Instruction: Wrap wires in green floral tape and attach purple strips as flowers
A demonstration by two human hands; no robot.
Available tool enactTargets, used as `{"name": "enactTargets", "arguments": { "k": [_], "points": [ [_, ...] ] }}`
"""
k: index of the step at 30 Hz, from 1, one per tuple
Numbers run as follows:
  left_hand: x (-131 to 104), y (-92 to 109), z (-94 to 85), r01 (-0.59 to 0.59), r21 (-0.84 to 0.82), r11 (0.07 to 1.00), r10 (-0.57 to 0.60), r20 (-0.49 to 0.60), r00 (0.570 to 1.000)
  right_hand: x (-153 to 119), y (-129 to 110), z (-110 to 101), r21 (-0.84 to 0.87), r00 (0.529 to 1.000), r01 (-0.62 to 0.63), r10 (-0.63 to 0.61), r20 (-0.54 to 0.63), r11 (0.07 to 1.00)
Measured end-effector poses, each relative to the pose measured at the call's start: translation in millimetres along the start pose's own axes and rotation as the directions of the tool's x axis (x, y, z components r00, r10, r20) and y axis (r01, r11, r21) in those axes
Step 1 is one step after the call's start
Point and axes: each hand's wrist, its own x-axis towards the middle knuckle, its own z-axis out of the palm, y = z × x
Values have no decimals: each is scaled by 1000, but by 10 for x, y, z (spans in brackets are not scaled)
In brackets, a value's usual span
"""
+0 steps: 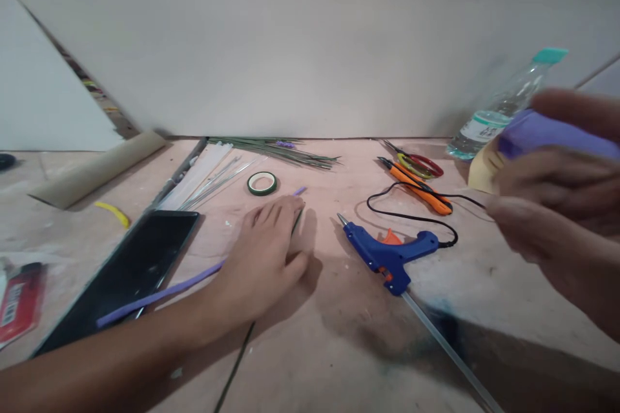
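Note:
My left hand (264, 245) lies palm down on the pinkish surface, fingers stretched forward and thumb apart. Beneath it run a purple pipe cleaner (159, 300) and a thin dark green wire (235, 368); the palm hides parts of both. On the right, my right hand (557, 206) is raised and smeared by motion. Its fingers overlap a purple roll-like thing (547, 132), and I cannot tell whether they grip it. Between my hands rests a blue hot glue gun (387, 251), a clear glue stick (450, 348) sticking out of its back.
Beyond lie green tape (262, 183), green wires (290, 153), orange pliers (421, 190), scissors (421, 164) and a water bottle (504, 110). A phone (126, 277), cardboard tube (99, 168), yellow piece (113, 213) and red packet (22, 303) are at left. The black cord (407, 214) loops near the pliers.

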Motion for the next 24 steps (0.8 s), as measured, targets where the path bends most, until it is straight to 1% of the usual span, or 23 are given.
{"name": "enactTargets", "arguments": {
  "k": [2, 3, 4, 6, 7, 9, 11, 13, 15, 16, 18, 19, 21, 22, 23, 24],
  "points": [
    [-4, -7, 1, -20, 53, 998, 19, 18, 1000, 14, 66, 47, 6, 997, -21, 21, 73, 1000],
    [-5, -10, 1, -30, 76, 997, 28, 27, 999, 2, 116, 97, -9, 989, -69, 69, 127, 998],
    [-6, -12, 2, -40, 97, 994, 37, 36, 999, -21, 174, 155, -39, 976, -119, 124, 176, 992],
    [-7, -15, 9, -52, 123, 991, 47, 42, 998, -96, 302, 273, -121, 951, -142, 169, 259, 982],
    [-7, -15, 16, -50, 128, 991, 45, 41, 998, -143, 365, 325, -160, 949, -108, 150, 277, 981],
    [-8, -13, 33, -31, 122, 992, 25, 46, 999, -240, 477, 403, -208, 951, 1, 64, 304, 978],
    [-13, -2, 39, -11, 116, 993, 4, 60, 998, -319, 555, 441, -226, 938, 105, -21, 347, 968],
    [-16, 15, 11, -14, 114, 993, 5, 74, 997, -368, 597, 446, -229, 914, 144, -41, 404, 963],
    [-3, 25, -63, -46, 113, 993, 38, 70, 997, -389, 611, 431, -230, 898, 130, -17, 439, 965],
    [15, 19, -115, -67, 112, 991, 61, 53, 997, -394, 613, 423, -234, 896, 121, -4, 445, 965],
    [80, -29, -228, -92, 129, 987, 94, -15, 995, -399, 614, 413, -250, 895, 115, 9, 446, 961],
    [126, -74, -277, -72, 152, 986, 85, -84, 993, -401, 614, 412, -258, 893, 118, 11, 449, 959],
    [226, -203, -340, 8, 266, 964, 28, -131, 991, -402, 616, 419, -267, 889, 128, 9, 458, 955],
    [273, -279, -348, 70, 326, 943, -12, -177, 984, -402, 618, 425, -265, 885, 133, 6, 465, 955],
    [312, -355, -344, 91, 353, 931, -29, -177, 984, -400, 619, 431, -261, 882, 138, 1, 472, 955],
    [344, -426, -329, 83, 348, 934, -29, -158, 987, -399, 620, 436, -255, 879, 144, -5, 478, 956]
  ]
}}
